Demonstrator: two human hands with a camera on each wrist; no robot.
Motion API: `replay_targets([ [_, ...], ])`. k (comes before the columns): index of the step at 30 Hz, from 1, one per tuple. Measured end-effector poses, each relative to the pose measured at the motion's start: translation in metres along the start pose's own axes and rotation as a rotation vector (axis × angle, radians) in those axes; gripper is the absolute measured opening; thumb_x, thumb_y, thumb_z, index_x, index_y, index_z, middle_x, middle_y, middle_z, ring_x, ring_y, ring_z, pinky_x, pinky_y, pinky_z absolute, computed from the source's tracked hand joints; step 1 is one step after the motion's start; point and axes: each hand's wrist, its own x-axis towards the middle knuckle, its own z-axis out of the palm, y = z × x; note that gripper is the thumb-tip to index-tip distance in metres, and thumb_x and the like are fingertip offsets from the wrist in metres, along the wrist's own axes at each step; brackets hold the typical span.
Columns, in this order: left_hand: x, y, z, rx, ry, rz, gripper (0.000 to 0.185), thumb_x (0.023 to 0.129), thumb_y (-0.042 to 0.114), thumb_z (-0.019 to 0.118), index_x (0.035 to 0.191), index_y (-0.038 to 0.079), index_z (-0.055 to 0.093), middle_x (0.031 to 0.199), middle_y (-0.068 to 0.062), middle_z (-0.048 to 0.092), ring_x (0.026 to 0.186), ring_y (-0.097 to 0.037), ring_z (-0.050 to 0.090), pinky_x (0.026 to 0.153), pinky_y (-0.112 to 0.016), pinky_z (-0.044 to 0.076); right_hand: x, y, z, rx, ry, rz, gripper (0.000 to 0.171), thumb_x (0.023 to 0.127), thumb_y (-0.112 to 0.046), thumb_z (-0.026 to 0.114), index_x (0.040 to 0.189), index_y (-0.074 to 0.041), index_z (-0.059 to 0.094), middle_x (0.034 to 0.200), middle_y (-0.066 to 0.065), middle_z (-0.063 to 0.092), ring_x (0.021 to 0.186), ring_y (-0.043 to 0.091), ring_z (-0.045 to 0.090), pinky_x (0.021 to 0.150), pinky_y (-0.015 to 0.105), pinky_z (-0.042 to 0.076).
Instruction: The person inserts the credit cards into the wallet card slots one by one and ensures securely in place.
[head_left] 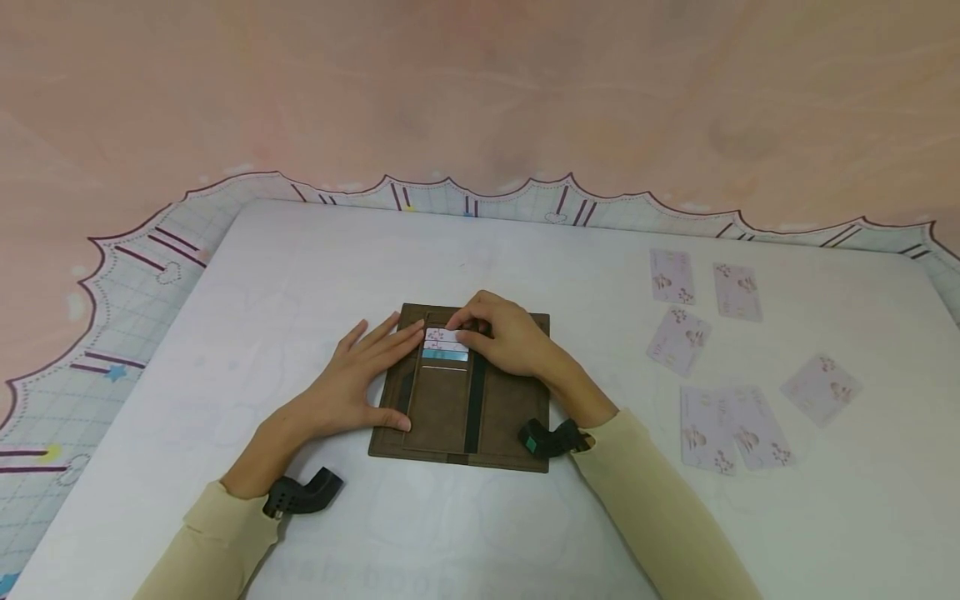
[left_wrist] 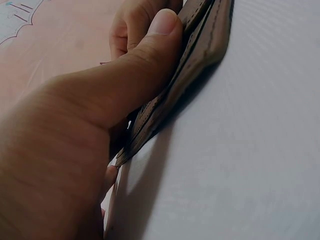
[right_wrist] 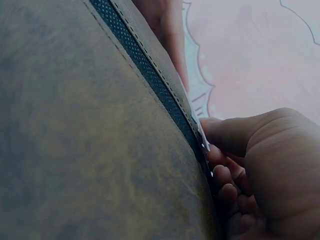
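- Lying open and flat near the middle of the tabletop, toward its near edge: brown wallet (head_left: 465, 400).
- Pressing the wallet's left side down with straight fingers to steady it: left hand (head_left: 358, 379).
- Pinching a pale card (head_left: 444, 336) at the top slot: right hand (head_left: 504, 333).
- Scattered toward the right edge, well apart: loose cards (head_left: 723, 367).
- Open room along the left and far edges.

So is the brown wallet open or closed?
Open. The wallet lies spread flat on the table, its inside card slots showing, with a card under the right hand.
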Motion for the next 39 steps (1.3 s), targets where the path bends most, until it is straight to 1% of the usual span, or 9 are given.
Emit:
replay_targets([
  [4, -0.0003, -0.0006, 0.0005, 0.002, 0.000, 0.001, 0.108, 0.067, 0.050, 0.082, 0.151, 0.010, 0.028, 0.155, -0.007, 0.028, 0.144, -0.033, 0.011, 0.112, -0.056, 0.001, -0.0006, 0.0007, -0.0001, 0.007, -0.002, -0.012, 0.015, 0.094, -0.014, 0.062, 0.106, -0.011, 0.071, 0.098, 0.000, 0.059, 0.081, 0.014, 0.049, 0.072, 0.029, 0.043],
  [11, -0.0003, -0.0011, 0.0008, 0.000, -0.005, 0.003, 0.109, 0.067, 0.049, 0.082, 0.151, 0.009, 0.027, 0.155, -0.007, 0.028, 0.144, -0.032, 0.010, 0.112, -0.056, 0.001, -0.0021, 0.0009, -0.0010, -0.013, -0.030, -0.031, 0.015, 0.095, -0.015, 0.060, 0.105, -0.012, 0.070, 0.101, -0.001, 0.060, 0.092, 0.014, 0.054, 0.084, 0.032, 0.044],
  [16, -0.0004, -0.0013, 0.0010, 0.002, -0.006, 0.002, 0.108, 0.067, 0.049, 0.082, 0.151, 0.008, 0.028, 0.155, -0.008, 0.028, 0.144, -0.032, 0.010, 0.112, -0.055, 0.000, -0.0020, 0.0005, -0.0018, -0.016, -0.028, -0.051, 0.016, 0.095, -0.015, 0.059, 0.105, -0.011, 0.071, 0.100, 0.000, 0.061, 0.094, 0.015, 0.055, 0.086, 0.033, 0.044],
  [28, 0.0002, 0.0015, -0.0008, -0.003, -0.006, -0.002, 0.108, 0.067, 0.047, 0.083, 0.150, 0.007, 0.029, 0.155, -0.009, 0.029, 0.144, -0.033, 0.010, 0.112, -0.055, 0.000, -0.0021, 0.0016, -0.0021, -0.015, -0.027, -0.066, 0.017, 0.096, -0.015, 0.059, 0.105, -0.011, 0.072, 0.099, 0.000, 0.061, 0.094, 0.015, 0.056, 0.085, 0.032, 0.045],
  [39, 0.0003, -0.0001, -0.0009, 0.002, -0.005, 0.005, 0.107, 0.067, 0.047, 0.083, 0.150, 0.006, 0.030, 0.155, -0.009, 0.028, 0.144, -0.033, 0.010, 0.112, -0.056, 0.001, -0.0015, 0.0028, -0.0017, -0.031, -0.027, -0.061, 0.018, 0.096, -0.016, 0.059, 0.105, -0.013, 0.074, 0.097, -0.001, 0.061, 0.090, 0.014, 0.055, 0.081, 0.032, 0.044],
])
